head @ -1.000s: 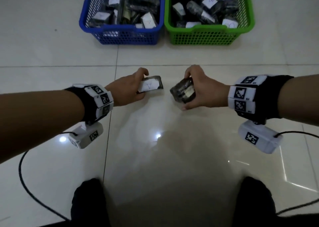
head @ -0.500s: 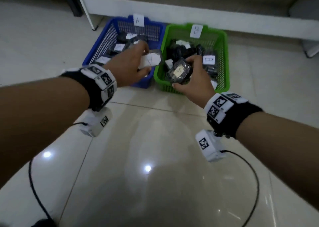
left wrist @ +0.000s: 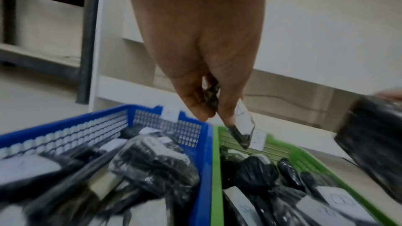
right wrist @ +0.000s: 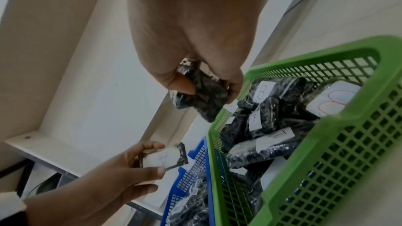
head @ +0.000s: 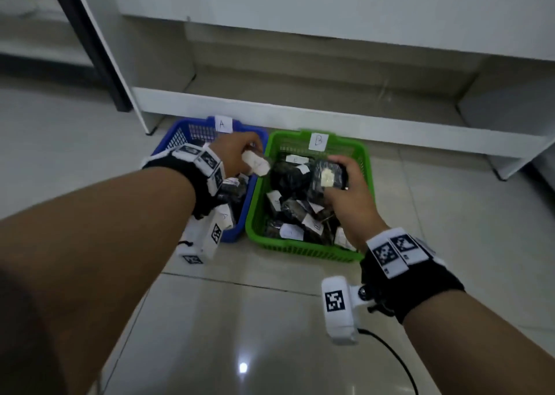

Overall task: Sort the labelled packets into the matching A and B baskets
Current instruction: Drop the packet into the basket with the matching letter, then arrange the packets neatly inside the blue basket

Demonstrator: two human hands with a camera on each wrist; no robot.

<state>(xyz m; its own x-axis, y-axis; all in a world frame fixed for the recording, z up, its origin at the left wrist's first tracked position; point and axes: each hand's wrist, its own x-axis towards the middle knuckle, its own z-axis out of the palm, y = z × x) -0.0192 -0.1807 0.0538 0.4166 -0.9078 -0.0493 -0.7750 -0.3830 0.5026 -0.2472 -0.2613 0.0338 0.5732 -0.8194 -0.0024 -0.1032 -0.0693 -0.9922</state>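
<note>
On the floor, a blue basket (head: 168,149) marked A touches a green basket (head: 255,214) marked B. Left hand (head: 237,154) pinches the A packet (head: 255,164) above the blue basket's right edge; right hand (head: 351,196) grips a dark packet (head: 329,173) over the green basket's far end.

Light: dim, cool indoor light all through.
Glare: one small bright spot on the glossy floor (head: 243,367), near.
Blur: wrist views smeared, packets soft.
Edges: lines bowed by wide lens.
</note>
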